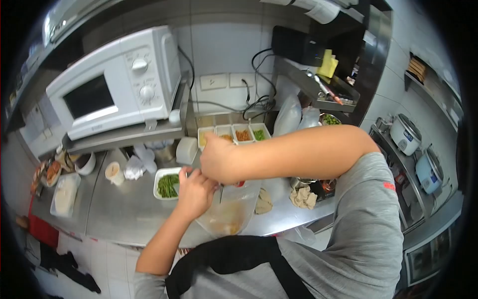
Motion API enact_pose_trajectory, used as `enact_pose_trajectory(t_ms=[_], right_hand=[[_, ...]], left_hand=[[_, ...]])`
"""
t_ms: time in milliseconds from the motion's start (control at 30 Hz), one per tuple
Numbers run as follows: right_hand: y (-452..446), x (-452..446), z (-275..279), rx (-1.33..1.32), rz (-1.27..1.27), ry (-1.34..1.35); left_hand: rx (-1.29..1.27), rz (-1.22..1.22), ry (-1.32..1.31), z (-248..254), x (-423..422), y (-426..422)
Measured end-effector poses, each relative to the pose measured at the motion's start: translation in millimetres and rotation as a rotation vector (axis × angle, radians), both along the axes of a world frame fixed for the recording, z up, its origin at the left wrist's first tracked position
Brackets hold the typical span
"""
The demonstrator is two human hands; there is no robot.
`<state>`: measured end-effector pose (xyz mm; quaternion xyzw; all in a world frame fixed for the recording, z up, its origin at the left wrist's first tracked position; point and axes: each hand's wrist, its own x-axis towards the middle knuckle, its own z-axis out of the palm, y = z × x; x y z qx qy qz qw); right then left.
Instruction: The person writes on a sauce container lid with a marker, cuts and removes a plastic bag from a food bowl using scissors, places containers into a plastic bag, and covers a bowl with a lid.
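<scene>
Above the steel counter, my left hand [195, 193] is closed on a thin metal utensil whose shape is mostly hidden. Its fingers are beside a white tray of green vegetables [169, 185]. My right hand [219, 158] reaches across from the right, just above my left hand, with its fingers curled; what it holds, if anything, is hidden. Below both hands lies a clear plastic bag or sheet [230, 212] with orange-brown contents, blurred. Behind my right hand stand small white containers with chopped orange food [242, 135] and chopped green food [258, 134].
A white microwave [119, 79] sits on a shelf at upper left. On the counter are a white tub [64, 195], a cup [114, 173] and a crumpled cloth [303, 198]. Cables hang by the wall. Another person [45, 239] is at lower left.
</scene>
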<state>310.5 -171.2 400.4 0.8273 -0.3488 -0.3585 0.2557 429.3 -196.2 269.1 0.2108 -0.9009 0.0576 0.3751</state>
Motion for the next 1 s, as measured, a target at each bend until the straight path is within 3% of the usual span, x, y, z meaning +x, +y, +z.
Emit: enact_pose_trajectory(t_ms=[133, 567, 633, 767, 867, 967, 1000], right_hand=[[7, 1, 1, -0.008, 0.042, 0.105], [-5, -29, -65, 0.156, 0.006, -0.074], [7, -37, -47, 0.171, -0.023, -0.083], [38, -99, 19, -0.055, -0.187, -0.306], [79, -160, 81, -0.080, -0.567, -0.628], [151, -230, 108, -0.252, -0.394, -1.125], [175, -246, 115, -0.352, -0.450, -1.078]], left_hand=[[-0.014, -0.015, 0.033, 0, -1, 3], [-0.133, 0.051, 0.101, -18, 7, 18], [-0.118, 0.111, 0.100, -17, 12, 13], [-0.107, 0.181, 0.087, -16, 15, 15], [-0.044, 0.228, 0.114, -10, 15, 18], [-0.052, 0.287, 0.192, 7, 19, 29], [-0.086, 0.306, 0.253, 10, 21, 31]])
